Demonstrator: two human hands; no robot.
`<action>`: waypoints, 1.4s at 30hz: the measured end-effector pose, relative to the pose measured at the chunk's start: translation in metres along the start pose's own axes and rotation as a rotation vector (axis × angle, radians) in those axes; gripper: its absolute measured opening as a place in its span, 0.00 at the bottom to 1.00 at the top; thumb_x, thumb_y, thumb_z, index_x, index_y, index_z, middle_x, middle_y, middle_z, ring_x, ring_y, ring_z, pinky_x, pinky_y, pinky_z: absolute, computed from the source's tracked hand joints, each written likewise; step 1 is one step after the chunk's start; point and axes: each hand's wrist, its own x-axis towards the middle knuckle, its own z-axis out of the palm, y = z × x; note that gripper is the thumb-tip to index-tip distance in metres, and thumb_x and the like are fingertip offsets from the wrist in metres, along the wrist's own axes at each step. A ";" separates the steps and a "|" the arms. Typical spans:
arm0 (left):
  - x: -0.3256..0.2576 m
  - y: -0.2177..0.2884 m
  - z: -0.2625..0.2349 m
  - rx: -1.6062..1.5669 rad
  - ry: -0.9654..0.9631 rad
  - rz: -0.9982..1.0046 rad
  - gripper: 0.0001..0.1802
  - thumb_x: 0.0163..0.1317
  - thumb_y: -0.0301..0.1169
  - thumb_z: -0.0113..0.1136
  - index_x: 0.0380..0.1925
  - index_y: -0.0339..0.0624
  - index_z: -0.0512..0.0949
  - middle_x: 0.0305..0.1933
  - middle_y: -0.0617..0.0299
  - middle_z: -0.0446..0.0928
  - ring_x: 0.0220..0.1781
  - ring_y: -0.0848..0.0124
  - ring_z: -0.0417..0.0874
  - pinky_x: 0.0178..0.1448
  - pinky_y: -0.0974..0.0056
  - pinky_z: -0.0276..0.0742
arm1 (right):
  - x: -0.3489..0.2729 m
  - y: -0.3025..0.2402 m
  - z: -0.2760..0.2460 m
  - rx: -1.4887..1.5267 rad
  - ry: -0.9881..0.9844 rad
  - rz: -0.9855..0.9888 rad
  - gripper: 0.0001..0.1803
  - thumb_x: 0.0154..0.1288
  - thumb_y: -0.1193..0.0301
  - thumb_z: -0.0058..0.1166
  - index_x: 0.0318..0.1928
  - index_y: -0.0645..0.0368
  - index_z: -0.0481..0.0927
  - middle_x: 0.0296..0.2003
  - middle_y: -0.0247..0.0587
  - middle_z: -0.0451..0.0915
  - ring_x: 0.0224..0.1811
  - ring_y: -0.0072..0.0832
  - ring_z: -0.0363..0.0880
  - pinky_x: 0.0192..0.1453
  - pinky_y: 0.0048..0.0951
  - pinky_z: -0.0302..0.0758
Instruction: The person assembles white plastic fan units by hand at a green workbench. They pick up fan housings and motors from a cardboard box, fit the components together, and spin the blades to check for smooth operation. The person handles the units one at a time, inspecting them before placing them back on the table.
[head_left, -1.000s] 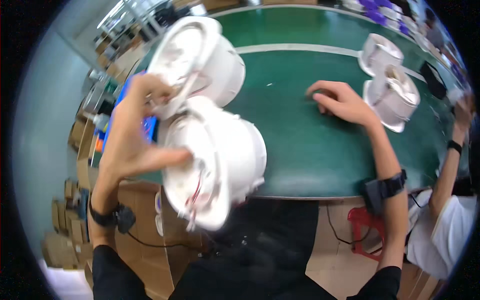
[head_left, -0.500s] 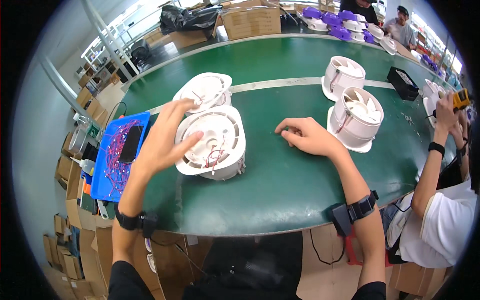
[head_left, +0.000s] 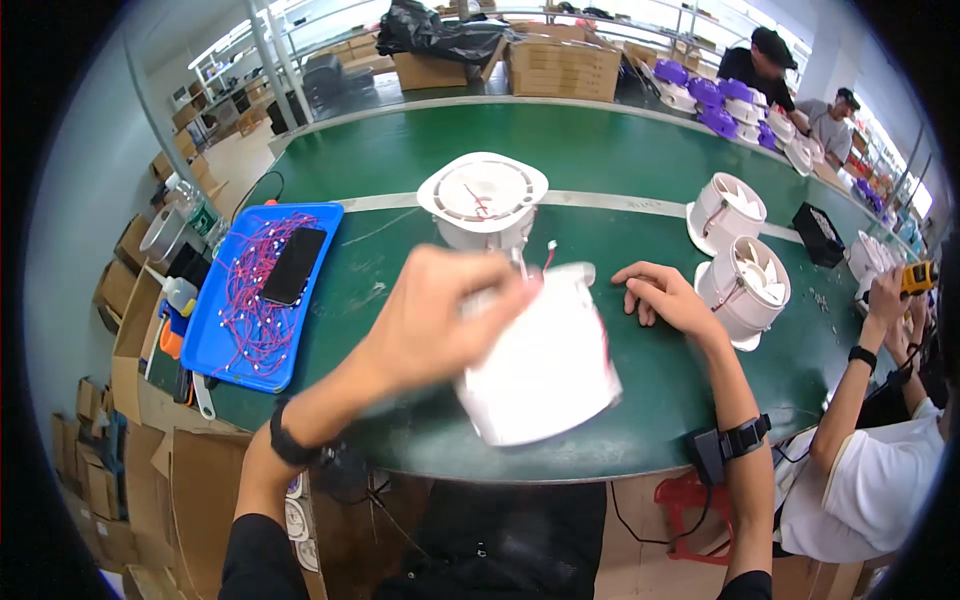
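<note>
My left hand (head_left: pixel 440 315), blurred by motion, grips a white fan housing (head_left: pixel 545 385) by its upper edge. The housing is tipped on its side over the near middle of the table, with a thin red wire and small white connector sticking out at its top. My right hand (head_left: pixel 668 298) rests on the table to the right of it, loosely bent, fingers apart and nothing in them. Just beyond my left hand stands another white fan housing (head_left: pixel 483 205), flange up, with a red wire on top. Beside my right hand is a white fan unit (head_left: pixel 748 283) with its blades showing.
A second bladed fan unit (head_left: pixel 727 208) and a black bin (head_left: pixel 819 236) stand on the green table (head_left: pixel 400 135) at right. On the left, a blue tray (head_left: pixel 273 378) holds red-purple wires and a black phone (head_left: pixel 294 265). A co-worker's arm (head_left: pixel 850 370) holds a yellow tool (head_left: pixel 917 277).
My left hand has closed on the nearer housing, moved it right and tipped it over. My right hand stays beside the fan units. The whole view has shifted a little.
</note>
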 end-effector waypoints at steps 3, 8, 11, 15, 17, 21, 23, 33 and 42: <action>0.029 -0.042 0.017 -0.794 0.093 -0.287 0.25 0.73 0.45 0.49 0.38 0.30 0.81 0.34 0.57 0.83 0.35 0.76 0.81 0.40 0.67 0.77 | 0.009 0.015 0.006 -0.148 0.150 -0.197 0.27 0.64 0.70 0.57 0.63 0.59 0.69 0.50 0.45 0.75 0.27 0.17 0.74 0.31 0.22 0.74; 0.047 -0.071 0.025 -1.170 0.277 -0.431 0.24 0.73 0.42 0.48 0.56 0.30 0.72 0.53 0.52 0.79 0.51 0.67 0.83 0.55 0.62 0.80 | 0.002 -0.038 0.057 -0.374 0.039 -0.356 0.66 0.45 0.60 0.77 0.76 0.57 0.42 0.71 0.52 0.54 0.77 0.43 0.49 0.75 0.37 0.57; 0.056 -0.071 0.036 -1.238 0.344 -0.450 0.23 0.72 0.40 0.48 0.59 0.34 0.70 0.58 0.52 0.76 0.57 0.65 0.81 0.58 0.60 0.81 | 0.011 -0.048 0.067 0.008 0.209 -0.493 0.72 0.40 0.55 0.79 0.75 0.62 0.39 0.73 0.54 0.51 0.77 0.44 0.47 0.77 0.39 0.52; 0.055 -0.048 0.040 -1.229 0.335 -0.496 0.25 0.74 0.44 0.42 0.57 0.33 0.71 0.60 0.52 0.73 0.59 0.63 0.77 0.62 0.57 0.75 | 0.022 -0.025 0.062 0.255 0.188 -0.386 0.69 0.38 0.56 0.80 0.73 0.66 0.46 0.70 0.50 0.58 0.74 0.41 0.55 0.75 0.39 0.56; 0.055 -0.060 0.046 -1.078 0.290 -0.450 0.26 0.73 0.43 0.45 0.60 0.33 0.69 0.60 0.52 0.74 0.60 0.65 0.77 0.63 0.58 0.74 | 0.020 -0.015 0.061 0.404 0.078 -0.274 0.65 0.41 0.51 0.78 0.72 0.67 0.51 0.67 0.46 0.63 0.71 0.37 0.60 0.74 0.38 0.58; 0.047 -0.051 0.032 -0.657 0.111 -0.390 0.25 0.72 0.46 0.47 0.53 0.32 0.71 0.42 0.58 0.79 0.41 0.71 0.80 0.46 0.64 0.77 | 0.019 -0.004 0.067 0.701 -0.004 -0.263 0.64 0.46 0.38 0.70 0.74 0.57 0.50 0.70 0.43 0.60 0.73 0.36 0.59 0.74 0.44 0.59; 0.046 -0.034 0.020 -0.422 0.063 -0.374 0.25 0.70 0.48 0.50 0.47 0.32 0.72 0.30 0.59 0.78 0.30 0.72 0.78 0.37 0.64 0.75 | 0.016 -0.014 0.068 0.860 -0.005 -0.232 0.63 0.47 0.38 0.68 0.74 0.55 0.49 0.70 0.45 0.60 0.72 0.39 0.60 0.73 0.50 0.60; 0.073 -0.080 0.022 0.370 0.201 0.446 0.19 0.54 0.31 0.64 0.46 0.38 0.76 0.46 0.53 0.78 0.53 0.54 0.76 0.59 0.57 0.71 | 0.020 -0.026 0.053 1.368 -0.224 -0.267 0.59 0.58 0.23 0.29 0.75 0.58 0.48 0.70 0.62 0.57 0.66 0.69 0.62 0.59 0.64 0.73; 0.070 -0.106 -0.019 0.456 -0.018 0.050 0.27 0.54 0.31 0.66 0.56 0.43 0.74 0.59 0.46 0.72 0.62 0.48 0.73 0.68 0.55 0.66 | 0.020 -0.024 0.052 1.200 0.027 -0.201 0.56 0.60 0.25 0.33 0.70 0.63 0.59 0.63 0.59 0.69 0.60 0.57 0.73 0.56 0.52 0.74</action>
